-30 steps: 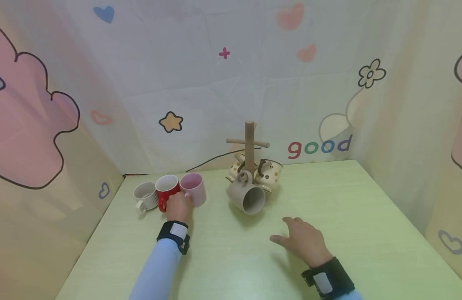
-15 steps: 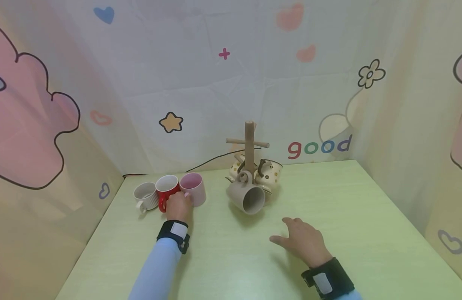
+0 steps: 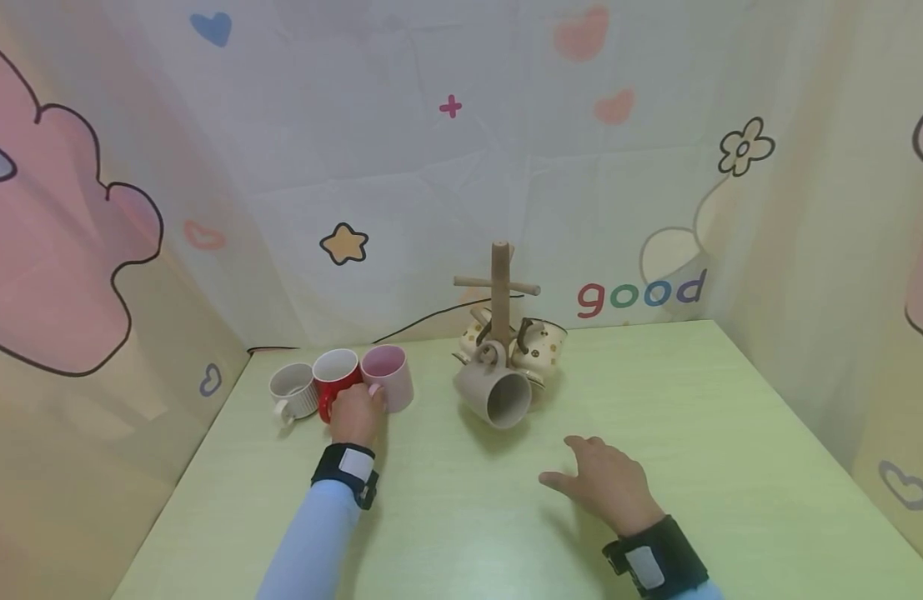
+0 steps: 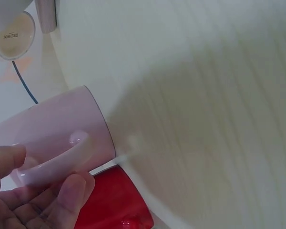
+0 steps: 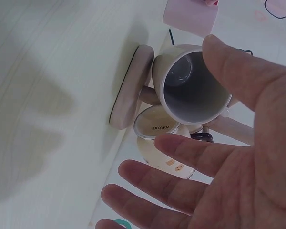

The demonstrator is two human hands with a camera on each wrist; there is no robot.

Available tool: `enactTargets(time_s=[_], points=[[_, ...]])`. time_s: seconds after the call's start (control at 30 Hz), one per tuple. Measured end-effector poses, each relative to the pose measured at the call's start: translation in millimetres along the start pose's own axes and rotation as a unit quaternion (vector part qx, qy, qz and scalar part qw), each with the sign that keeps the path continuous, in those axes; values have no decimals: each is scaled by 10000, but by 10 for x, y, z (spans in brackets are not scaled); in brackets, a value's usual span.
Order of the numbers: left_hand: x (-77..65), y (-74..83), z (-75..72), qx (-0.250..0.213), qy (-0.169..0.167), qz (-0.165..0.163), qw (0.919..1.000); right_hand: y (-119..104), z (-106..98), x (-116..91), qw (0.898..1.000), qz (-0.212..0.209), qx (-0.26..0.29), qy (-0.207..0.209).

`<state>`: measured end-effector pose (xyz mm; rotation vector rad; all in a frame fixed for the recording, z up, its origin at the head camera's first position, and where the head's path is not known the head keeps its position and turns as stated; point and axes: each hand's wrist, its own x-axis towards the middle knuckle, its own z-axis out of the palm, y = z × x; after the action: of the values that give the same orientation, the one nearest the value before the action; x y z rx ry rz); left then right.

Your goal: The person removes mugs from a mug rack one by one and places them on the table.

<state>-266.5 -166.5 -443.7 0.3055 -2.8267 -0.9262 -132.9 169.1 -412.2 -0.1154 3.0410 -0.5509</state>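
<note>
My left hand [image 3: 356,414] is at the handle of a pink mug [image 3: 398,385]. In the left wrist view the thumb lies on one side of that handle and curled fingers [image 4: 71,193] on the other, pinching it. The pink mug stands upright on the table, beside a red mug [image 4: 112,200] with a white inside, partly hidden by the hand. My right hand [image 3: 607,483] hovers over the table at the right, fingers spread and holding nothing. The nearest thing to it is a grey mug [image 5: 162,78], which hangs tilted by its handle on a wooden mug tree [image 3: 500,292].
A white ribbed mug [image 3: 293,392] stands left of the red one. Cream patterned mugs [image 3: 538,348] hang behind the grey mug. Bare upper pegs [image 3: 472,282] stick out from the tree. A printed cloth [image 3: 401,167] closes off the back of the pale green table [image 3: 461,533].
Both hands and all the mugs stay where they were. The head view has shifted only very slightly.
</note>
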Motion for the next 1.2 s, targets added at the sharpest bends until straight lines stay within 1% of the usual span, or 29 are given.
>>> enactTargets(time_s=[0.23, 0.47, 0.6, 0.7, 0.8, 1.0, 1.2], points=[[-70, -61, -51, 94, 305, 241, 9992, 16, 18, 3, 10000, -55, 2, 49], [-137, -97, -114, 25, 433, 310, 9986, 33, 41, 12, 10000, -59, -15, 32], [-159, -83, -157, 62, 575, 468, 9972, 44, 53, 28, 10000, -71, -32, 56], [-160, -48, -195, 129, 668, 555, 9961, 44, 48, 35, 9999, -75, -29, 61], [-160, -4, -229, 266, 685, 596, 9955, 38, 32, 44, 10000, -75, -23, 49], [-184, 117, -301, 568, 803, 782, 9921, 37, -1, 69, 9998, -148, -51, 89], [-212, 230, -353, 695, 635, 815, 9922, 53, 2, 91, 9998, -176, -43, 129]])
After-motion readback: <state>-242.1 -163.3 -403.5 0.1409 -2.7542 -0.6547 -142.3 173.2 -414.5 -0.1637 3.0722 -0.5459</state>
